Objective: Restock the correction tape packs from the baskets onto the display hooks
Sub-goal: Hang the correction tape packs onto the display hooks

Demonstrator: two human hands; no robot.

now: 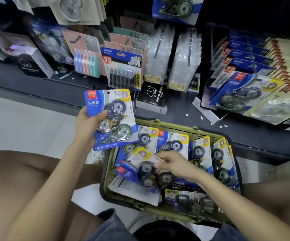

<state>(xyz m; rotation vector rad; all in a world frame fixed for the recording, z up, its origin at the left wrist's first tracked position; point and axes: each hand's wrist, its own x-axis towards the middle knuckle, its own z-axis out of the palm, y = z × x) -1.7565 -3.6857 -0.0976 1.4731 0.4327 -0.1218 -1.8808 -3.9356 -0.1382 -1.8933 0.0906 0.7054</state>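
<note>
Dim shelves, bright floor, fisheye edges, motion-blurred right hand (pixel 172 164)

The basket (pixel 175 129) sits on the floor (pixel 27 122) before the low shelf (pixel 179 113), with spare packs (pixel 200 153) lying inside it. The left hand (pixel 86 126) holds a raised pack (pixel 111 117) just above the basket's far-left corner; the right hand (pixel 174 164), inside the basket, pinches the top pack (pixel 139 168). Behind the basket, a clock box (pixel 153 98) stands on the shelf.

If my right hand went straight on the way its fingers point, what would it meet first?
The right hand points left across the basket; first comes the blurred correction tape pack at its fingertips, possibly already touching.
</note>
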